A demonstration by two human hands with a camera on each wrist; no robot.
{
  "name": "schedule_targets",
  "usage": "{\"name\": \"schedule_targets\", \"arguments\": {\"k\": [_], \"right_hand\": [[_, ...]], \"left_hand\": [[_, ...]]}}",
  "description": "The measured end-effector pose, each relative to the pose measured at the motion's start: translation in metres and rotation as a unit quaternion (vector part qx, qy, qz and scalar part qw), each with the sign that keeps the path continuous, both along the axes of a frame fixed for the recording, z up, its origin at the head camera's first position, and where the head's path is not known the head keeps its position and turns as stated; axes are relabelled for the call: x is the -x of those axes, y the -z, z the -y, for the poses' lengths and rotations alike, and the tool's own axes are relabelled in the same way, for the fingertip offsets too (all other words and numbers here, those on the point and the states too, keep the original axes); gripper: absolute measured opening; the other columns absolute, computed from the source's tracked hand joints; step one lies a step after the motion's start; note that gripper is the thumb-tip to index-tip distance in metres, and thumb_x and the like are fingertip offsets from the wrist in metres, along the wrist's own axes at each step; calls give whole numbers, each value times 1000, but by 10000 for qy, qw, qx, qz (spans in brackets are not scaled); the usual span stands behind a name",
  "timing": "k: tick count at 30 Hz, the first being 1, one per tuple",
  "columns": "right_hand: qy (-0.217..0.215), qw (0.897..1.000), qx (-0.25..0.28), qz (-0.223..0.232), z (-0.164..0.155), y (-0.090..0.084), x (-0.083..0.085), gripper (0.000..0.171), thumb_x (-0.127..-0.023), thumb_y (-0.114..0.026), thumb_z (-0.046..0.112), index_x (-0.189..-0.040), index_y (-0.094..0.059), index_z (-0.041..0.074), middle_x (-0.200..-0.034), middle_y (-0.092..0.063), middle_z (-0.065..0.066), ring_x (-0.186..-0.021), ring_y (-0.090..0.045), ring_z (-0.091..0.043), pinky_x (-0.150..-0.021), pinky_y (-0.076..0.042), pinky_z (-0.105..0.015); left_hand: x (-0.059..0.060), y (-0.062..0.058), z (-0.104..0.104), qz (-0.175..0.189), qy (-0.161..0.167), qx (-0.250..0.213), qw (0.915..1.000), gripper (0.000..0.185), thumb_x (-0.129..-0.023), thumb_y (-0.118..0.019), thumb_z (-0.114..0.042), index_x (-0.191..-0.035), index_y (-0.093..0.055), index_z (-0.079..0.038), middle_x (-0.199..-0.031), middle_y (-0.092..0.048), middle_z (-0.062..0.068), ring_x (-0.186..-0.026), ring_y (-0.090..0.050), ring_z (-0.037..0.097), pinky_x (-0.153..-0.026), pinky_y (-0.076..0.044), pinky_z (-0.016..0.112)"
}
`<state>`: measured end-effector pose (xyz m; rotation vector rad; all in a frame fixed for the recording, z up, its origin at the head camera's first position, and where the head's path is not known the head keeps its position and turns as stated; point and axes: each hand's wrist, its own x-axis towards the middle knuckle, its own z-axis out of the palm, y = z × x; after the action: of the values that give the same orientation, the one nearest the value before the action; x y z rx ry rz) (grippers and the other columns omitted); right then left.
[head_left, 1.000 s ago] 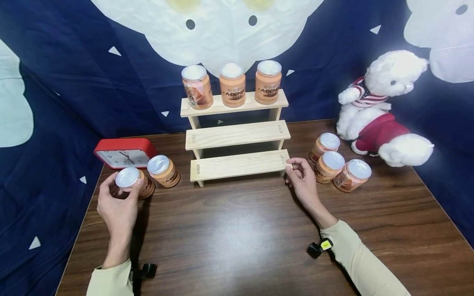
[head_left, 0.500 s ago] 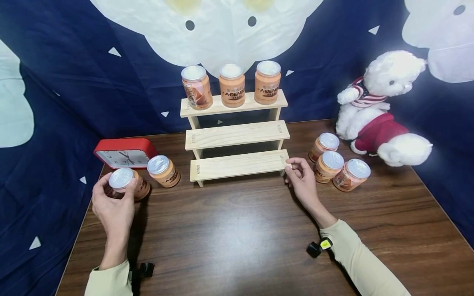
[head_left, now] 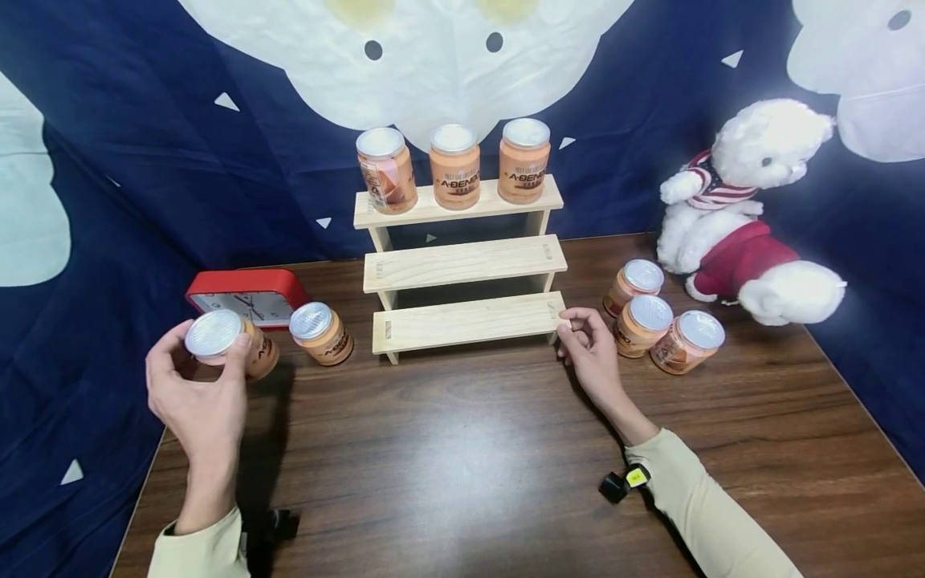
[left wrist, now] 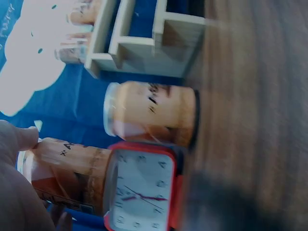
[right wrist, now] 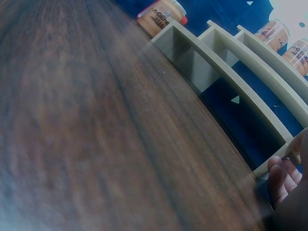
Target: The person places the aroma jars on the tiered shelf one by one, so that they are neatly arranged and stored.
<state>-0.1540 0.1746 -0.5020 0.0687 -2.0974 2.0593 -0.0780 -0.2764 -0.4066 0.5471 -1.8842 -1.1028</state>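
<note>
My left hand (head_left: 198, 405) grips an orange-labelled jar (head_left: 262, 353) with a clear lid, thumb on one side and fingers round the other. In the left wrist view this jar (left wrist: 72, 173) is raised off the tabletop, in front of the clock face. A second such jar (head_left: 323, 337) stands just right of it on the table. At the right end of a three-step wooden stand (head_left: 470, 323), my right hand (head_left: 594, 361) holds the bottom step's corner between thumb and fingers. Three jars (head_left: 455, 168) line the top step; the lower two steps are bare.
A red clock (head_left: 249, 291) stands behind the left jars. Three more jars (head_left: 641, 325) cluster right of my right hand, with white plush bears (head_left: 744, 217) beyond them. A dark blue curtain (head_left: 282, 217) hangs behind the brown wooden table (head_left: 462, 474).
My left hand has moved left and up with the jar, lifting it off the table and away from the second jar. My right hand stays at the stand.
</note>
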Motion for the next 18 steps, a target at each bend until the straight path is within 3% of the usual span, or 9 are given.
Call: {"name": "schedule_targets", "arguments": {"k": [4, 9, 13, 18], "right_hand": [[27, 10000, -24, 32, 0, -1, 0, 21, -107, -62, -8, -127, -60, -14, -89, -61, 1, -63, -60, -10, -55, -49, -18], [33, 10000, -23, 42, 1, -2, -1, 20, -107, -62, -9, -126, -59, -14, -88, -62, 1, -62, -60, -10, -55, -49, -19], [24, 10000, -14, 16, 1, -2, -1, 21, -106, -62, -10, -127, -60, -14, -89, -62, 1, -62, -60, -10, -55, -49, -18], [29, 10000, -61, 14, 1, -1, -1, 21, -107, -63, -9, -127, -60, -13, -89, -62, 0, -63, -60, -10, -55, -49, -19]], "left_hand": [[-3, -16, -11, -252, 91, 73, 9996, 56, -83, -92, -7, -136, -75, -5, -119, -62, -22, -110, -60, 1, -95, -48, 17], [-5, -26, -18, -428, 448, -11, 9981, 56, -83, -94, -12, -136, -75, -13, -122, -68, -14, -109, -63, 5, -94, -49, 18], [-4, -32, -26, -451, 701, -203, 9963, 58, -82, -95, -12, -136, -75, -10, -123, -72, -9, -108, -65, 7, -93, -49, 19], [-3, -39, -38, -423, 1034, -128, 9937, 58, -84, -95, -12, -138, -74, -8, -121, -71, -14, -105, -66, 8, -88, -50, 18]]}}
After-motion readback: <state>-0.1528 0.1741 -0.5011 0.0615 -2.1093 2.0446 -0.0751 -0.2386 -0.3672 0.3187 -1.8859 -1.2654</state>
